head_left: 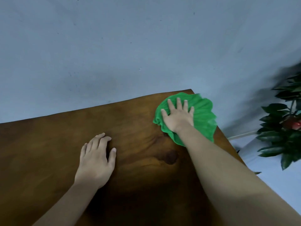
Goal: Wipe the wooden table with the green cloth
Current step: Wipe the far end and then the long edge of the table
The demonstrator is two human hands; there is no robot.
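Observation:
The dark brown wooden table (48, 144) fills the lower part of the view. A crumpled green cloth (203, 115) lies at the table's far right corner, partly over the right edge. My right hand (178, 116) presses flat on the cloth with fingers spread, arm stretched out. My left hand (96, 159) rests palm down on the bare wood near the middle, fingers slightly curled, holding nothing.
A pale blue-grey wall (130, 46) stands right behind the table's far edge. A dark-leaved plant (283, 128) with a red spot stands on the floor to the right of the table. The table's right edge (231, 144) runs diagonally.

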